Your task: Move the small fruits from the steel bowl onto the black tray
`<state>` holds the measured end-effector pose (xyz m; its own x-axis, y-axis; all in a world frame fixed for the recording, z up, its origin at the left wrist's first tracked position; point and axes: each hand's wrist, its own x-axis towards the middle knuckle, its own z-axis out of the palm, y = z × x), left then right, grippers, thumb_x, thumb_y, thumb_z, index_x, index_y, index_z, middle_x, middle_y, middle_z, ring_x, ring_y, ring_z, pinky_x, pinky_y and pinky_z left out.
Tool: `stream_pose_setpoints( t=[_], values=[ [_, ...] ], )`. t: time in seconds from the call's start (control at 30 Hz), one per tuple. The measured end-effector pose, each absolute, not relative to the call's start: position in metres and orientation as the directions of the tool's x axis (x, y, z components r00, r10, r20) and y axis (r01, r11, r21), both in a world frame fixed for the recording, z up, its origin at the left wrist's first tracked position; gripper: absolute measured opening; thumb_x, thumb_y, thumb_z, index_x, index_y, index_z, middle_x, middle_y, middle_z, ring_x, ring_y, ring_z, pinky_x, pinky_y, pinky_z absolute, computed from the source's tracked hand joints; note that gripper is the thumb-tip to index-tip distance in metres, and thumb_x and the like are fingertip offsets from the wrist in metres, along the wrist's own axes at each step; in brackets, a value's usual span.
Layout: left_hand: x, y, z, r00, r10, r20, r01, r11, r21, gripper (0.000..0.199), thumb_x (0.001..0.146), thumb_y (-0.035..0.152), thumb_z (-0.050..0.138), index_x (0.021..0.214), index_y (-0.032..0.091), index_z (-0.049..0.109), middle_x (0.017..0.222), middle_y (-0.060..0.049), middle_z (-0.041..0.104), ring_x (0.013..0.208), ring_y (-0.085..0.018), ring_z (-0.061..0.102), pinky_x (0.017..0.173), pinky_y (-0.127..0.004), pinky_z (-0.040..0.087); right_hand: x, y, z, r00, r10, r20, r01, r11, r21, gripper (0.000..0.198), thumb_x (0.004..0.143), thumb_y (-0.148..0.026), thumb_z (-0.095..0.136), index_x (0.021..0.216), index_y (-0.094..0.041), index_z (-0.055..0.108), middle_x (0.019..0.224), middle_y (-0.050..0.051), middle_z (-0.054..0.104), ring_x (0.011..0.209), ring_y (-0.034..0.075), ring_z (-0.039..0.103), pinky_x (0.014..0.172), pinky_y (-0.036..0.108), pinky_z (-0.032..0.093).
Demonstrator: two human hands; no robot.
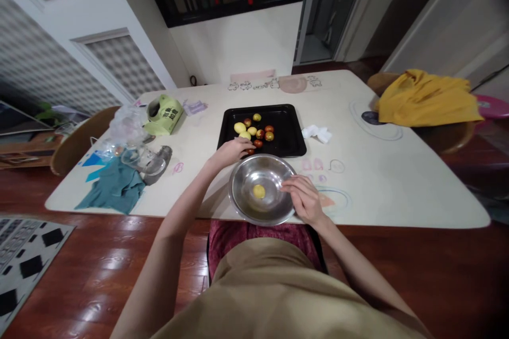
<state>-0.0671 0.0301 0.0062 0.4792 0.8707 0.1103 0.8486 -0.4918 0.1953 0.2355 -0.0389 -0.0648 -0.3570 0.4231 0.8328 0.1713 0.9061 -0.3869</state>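
A shiny metal bowl (242,206) stands at the table's near edge, with one small round yellow fruit (259,191) in its bottom. Fingers of my right hand (305,198) reach over the bowl's right rim and are closed on it. Behind the bowl lies a black baking tray (288,137) with several small fruits. Some are plain yellow (239,127); others are mottled red-brown and yellow-green, like jujubes (269,136). My left hand (233,151) is over the tray's near left corner, fingers stretched out beside a yellow fruit and above a reddish one (250,152), which they partly hide.
A crumpled white tissue (317,133) is right of the tray. At the left are a green paper visor (165,114), clear plastic bags (127,126), a clear container (139,158) and a teal cloth (115,186). A yellow garment (427,99) hangs over a chair at the right.
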Motion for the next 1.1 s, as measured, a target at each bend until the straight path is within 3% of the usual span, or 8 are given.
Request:
stream_pose_setpoints(
  t=[0.1, 0.3, 0.43, 0.5, 0.57, 0.7, 0.9, 1.1],
  values=[
    [-0.063, 0.045, 0.009, 0.511, 0.859, -0.029, 0.853, -0.503, 0.137, 0.037, 0.097, 0.011, 0.060, 0.129, 0.023, 0.073, 0.133, -0.007, 0.074, 0.115, -0.023, 0.072, 0.096, -0.032, 0.058, 0.236, -0.039, -0.066, -0.367, 0.429, 0.825, 0.175, 0.903, -0.392, 0.029, 0.102, -0.012, 0.047, 0.105, -0.019, 0.076, 0.097, 0.009, 0.078, 0.091, 0.023, 0.073, 0.091, 0.046, 0.059],
    [-0.066, 0.058, 0.014, 0.572, 0.814, -0.096, 0.819, -0.563, 0.105, 0.036, 0.090, 0.009, 0.067, 0.123, 0.022, 0.073, 0.120, -0.008, 0.076, 0.106, -0.023, 0.074, 0.084, -0.028, 0.056, 0.236, -0.041, -0.067, -0.351, 0.443, 0.825, 0.169, 0.896, -0.410, 0.031, 0.103, -0.016, 0.046, 0.107, -0.020, 0.077, 0.098, 0.008, 0.079, 0.091, 0.023, 0.073, 0.090, 0.046, 0.059],
    [-0.065, 0.047, 0.030, 0.540, 0.833, 0.122, 0.801, -0.553, 0.231, 0.029, 0.089, 0.017, 0.076, 0.118, 0.018, 0.071, 0.117, -0.010, 0.074, 0.106, -0.024, 0.072, 0.093, -0.034, 0.058, 0.236, -0.042, -0.070, -0.356, 0.429, 0.830, 0.182, 0.903, -0.389, 0.028, 0.102, -0.014, 0.049, 0.106, -0.017, 0.076, 0.099, 0.010, 0.079, 0.094, 0.024, 0.073, 0.092, 0.047, 0.060],
    [-0.057, 0.030, 0.039, 0.459, 0.841, 0.288, 0.763, -0.539, 0.357, 0.029, 0.090, 0.023, 0.079, 0.117, 0.017, 0.070, 0.117, -0.011, 0.073, 0.106, -0.024, 0.071, 0.094, -0.037, 0.059, 0.236, -0.042, -0.071, -0.358, 0.424, 0.832, 0.190, 0.905, -0.380, 0.027, 0.102, -0.014, 0.049, 0.105, -0.018, 0.076, 0.100, 0.010, 0.080, 0.096, 0.024, 0.073, 0.093, 0.048, 0.060],
    [-0.045, 0.010, 0.046, 0.415, 0.840, 0.351, 0.679, -0.542, 0.495, 0.031, 0.093, 0.031, 0.079, 0.119, 0.018, 0.068, 0.115, -0.009, 0.072, 0.101, -0.021, 0.071, 0.088, -0.034, 0.061, 0.236, -0.042, -0.071, -0.358, 0.428, 0.830, 0.199, 0.903, -0.380, 0.029, 0.103, -0.015, 0.048, 0.104, -0.020, 0.076, 0.100, 0.009, 0.080, 0.096, 0.024, 0.073, 0.093, 0.048, 0.060],
    [-0.019, -0.020, 0.039, 0.545, 0.787, 0.290, 0.531, -0.591, 0.607, 0.025, 0.097, 0.032, 0.074, 0.116, 0.018, 0.066, 0.113, -0.009, 0.068, 0.099, -0.019, 0.069, 0.083, -0.031, 0.060, 0.236, -0.042, -0.069, -0.371, 0.435, 0.820, 0.195, 0.900, -0.390, 0.029, 0.103, -0.015, 0.047, 0.105, -0.020, 0.076, 0.100, 0.009, 0.080, 0.096, 0.023, 0.073, 0.092, 0.048, 0.060],
    [-0.001, -0.022, 0.012, 0.626, 0.766, 0.147, 0.565, -0.575, 0.592, 0.017, 0.096, 0.024, 0.074, 0.111, 0.018, 0.066, 0.112, -0.009, 0.068, 0.105, -0.023, 0.067, 0.093, -0.036, 0.056, 0.235, -0.042, -0.066, -0.352, 0.433, 0.830, 0.183, 0.901, -0.392, 0.028, 0.102, -0.013, 0.049, 0.106, -0.019, 0.075, 0.098, 0.009, 0.079, 0.096, 0.024, 0.072, 0.091, 0.046, 0.060],
    [0.001, -0.026, 0.007, 0.686, 0.724, 0.074, 0.516, -0.555, 0.653, 0.010, 0.103, 0.025, 0.064, 0.106, 0.017, 0.069, 0.105, -0.008, 0.071, 0.097, -0.020, 0.069, 0.088, -0.030, 0.053, 0.235, -0.043, -0.063, -0.366, 0.424, 0.829, 0.180, 0.906, -0.383, 0.028, 0.102, -0.012, 0.048, 0.105, -0.020, 0.075, 0.098, 0.008, 0.079, 0.093, 0.022, 0.073, 0.091, 0.044, 0.059]
  ],
)
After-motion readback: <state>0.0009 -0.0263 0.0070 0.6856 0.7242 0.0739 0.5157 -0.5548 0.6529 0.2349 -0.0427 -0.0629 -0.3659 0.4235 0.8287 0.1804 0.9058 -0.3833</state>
